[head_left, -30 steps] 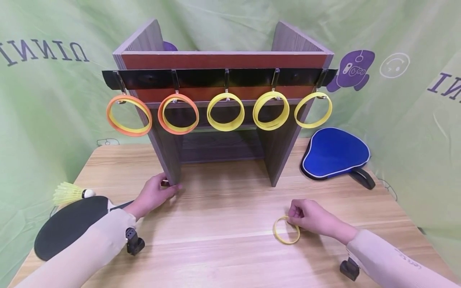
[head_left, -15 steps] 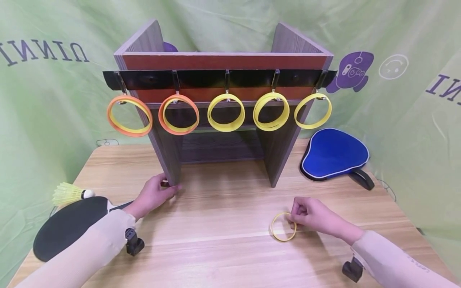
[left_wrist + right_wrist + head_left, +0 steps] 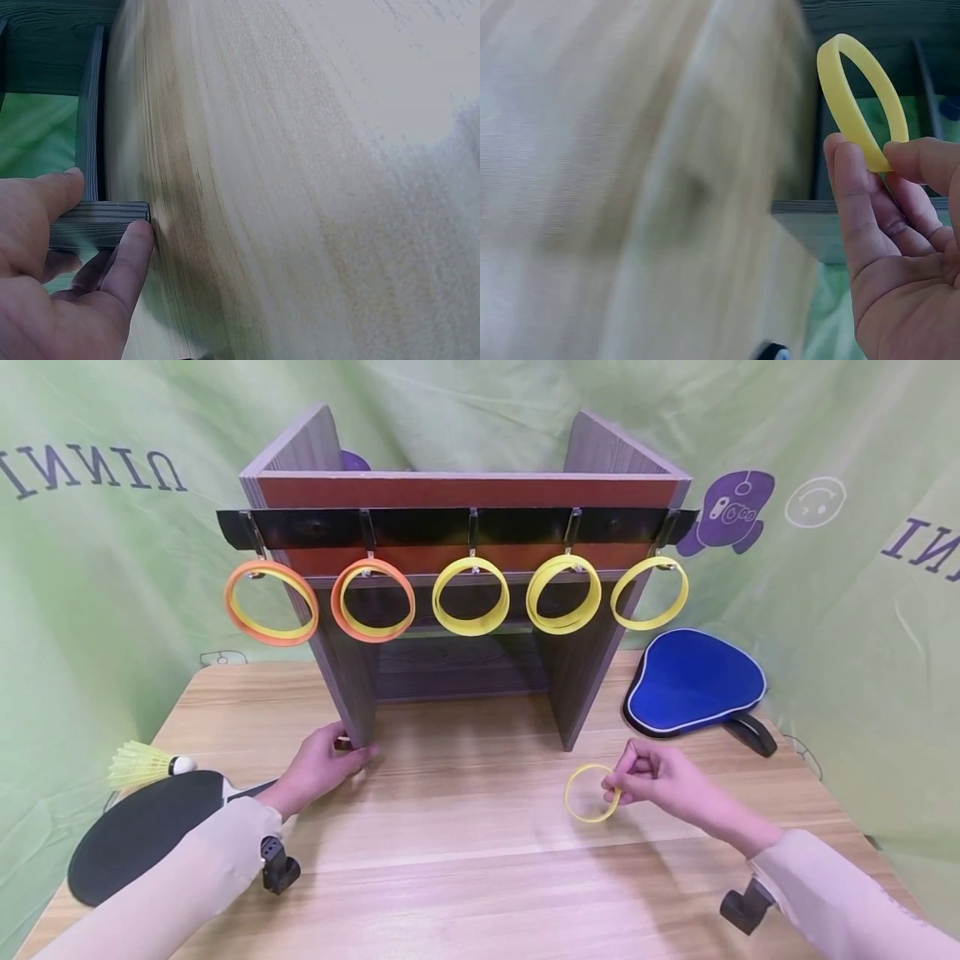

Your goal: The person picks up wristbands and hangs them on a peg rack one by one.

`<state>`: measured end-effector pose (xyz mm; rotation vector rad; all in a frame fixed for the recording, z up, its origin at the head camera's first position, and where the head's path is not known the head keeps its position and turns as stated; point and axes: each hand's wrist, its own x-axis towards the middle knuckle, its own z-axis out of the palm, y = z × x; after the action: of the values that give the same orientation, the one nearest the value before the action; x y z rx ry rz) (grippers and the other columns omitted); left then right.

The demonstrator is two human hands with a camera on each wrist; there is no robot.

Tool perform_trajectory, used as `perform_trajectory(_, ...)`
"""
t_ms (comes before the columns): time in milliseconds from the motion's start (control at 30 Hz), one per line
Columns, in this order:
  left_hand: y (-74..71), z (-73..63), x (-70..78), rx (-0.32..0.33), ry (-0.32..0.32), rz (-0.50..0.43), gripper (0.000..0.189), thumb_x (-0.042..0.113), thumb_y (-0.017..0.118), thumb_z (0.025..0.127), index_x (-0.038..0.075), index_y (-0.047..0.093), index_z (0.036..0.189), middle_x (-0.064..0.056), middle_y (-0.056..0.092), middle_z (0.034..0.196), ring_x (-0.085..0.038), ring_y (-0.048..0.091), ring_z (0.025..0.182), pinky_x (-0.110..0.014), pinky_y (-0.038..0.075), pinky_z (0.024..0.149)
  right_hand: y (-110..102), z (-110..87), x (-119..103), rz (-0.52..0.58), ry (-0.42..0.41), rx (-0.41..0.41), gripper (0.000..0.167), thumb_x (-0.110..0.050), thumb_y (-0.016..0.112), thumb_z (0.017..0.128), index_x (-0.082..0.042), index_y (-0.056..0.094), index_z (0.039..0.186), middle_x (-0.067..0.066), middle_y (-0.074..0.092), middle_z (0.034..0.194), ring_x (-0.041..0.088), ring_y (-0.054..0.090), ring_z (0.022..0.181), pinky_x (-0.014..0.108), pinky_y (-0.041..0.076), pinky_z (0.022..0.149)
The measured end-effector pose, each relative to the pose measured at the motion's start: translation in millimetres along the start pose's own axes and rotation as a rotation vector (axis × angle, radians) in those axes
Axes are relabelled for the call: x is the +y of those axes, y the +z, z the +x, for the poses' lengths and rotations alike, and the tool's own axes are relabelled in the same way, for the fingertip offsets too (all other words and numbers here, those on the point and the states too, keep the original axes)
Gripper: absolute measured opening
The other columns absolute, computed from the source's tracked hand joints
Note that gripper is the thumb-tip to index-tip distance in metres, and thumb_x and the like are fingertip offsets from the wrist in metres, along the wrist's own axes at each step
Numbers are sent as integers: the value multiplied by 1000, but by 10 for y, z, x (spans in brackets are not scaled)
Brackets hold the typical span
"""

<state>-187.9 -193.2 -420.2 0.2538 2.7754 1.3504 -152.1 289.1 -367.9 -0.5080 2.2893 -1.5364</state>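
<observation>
Between thumb and fingers, my right hand [image 3: 660, 785] pinches a yellow silicone wristband [image 3: 842, 105], held above the table to the right of centre. My left hand [image 3: 318, 768] grips the lower front edge of the left side panel [image 3: 347, 685] of a grey wooden shelf, thumb on one face and fingers on the other. Across the shelf's front runs a black strip [image 3: 420, 527] with several hooks. Orange-and-yellow wristbands [image 3: 273, 637] hang on the two left hooks, yellow wristbands [image 3: 471, 628] on the others.
A blue paddle case [image 3: 697, 681] lies at the right of the table [image 3: 450, 893]. At the left are a black paddle [image 3: 150, 835], partly under the left forearm, and a yellow shuttlecock [image 3: 146, 764]. Green printed cloth [image 3: 90, 568] surrounds the table.
My right hand has risen and moved slightly away from me and to the right, lifting the yellow wristband off the table. The left hand stays on the panel.
</observation>
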Motion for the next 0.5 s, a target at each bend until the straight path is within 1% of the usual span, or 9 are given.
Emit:
perform_trajectory(67,-1,-4,-2,2,0,-1,46,16,73,98,-7,60,135,-28,68,126,-38,67,111,-33,54,84,-32,-1,-85,-5,-23,22,21,-1,68,99,17,55,99,8,81,94,9,77,84,28,64,77)
perform_trajectory(133,-1,-8,-3,3,1,-1,46,16,73,98,-7,60,135,-28,68,126,-38,67,111,-33,54,84,-63,-7,-179,-19,-34,43,22,-4,69,99,14,56,101,4,81,94,10,78,86,27,64,78)
perform_trajectory(333,-7,-13,-8,11,8,-1,44,14,73,97,-8,61,133,-28,69,123,-38,67,110,-31,54,82,-132,-21,-464,-58,-49,123,21,-8,71,99,9,59,103,5,82,97,17,80,91,29,64,80)
perform_trajectory(433,-8,-10,-11,16,10,1,42,13,73,97,-8,61,132,-27,69,121,-37,68,109,-30,54,80,-166,-40,-598,-83,-80,166,18,-7,71,99,7,61,102,3,82,97,17,80,90,29,64,80)
perform_trajectory(500,-5,-7,-10,17,12,0,41,13,73,97,-8,62,131,-27,69,121,-37,68,109,-30,54,80,-194,-57,-683,-75,-114,189,14,-5,71,99,5,62,101,3,82,97,16,80,89,28,64,80)
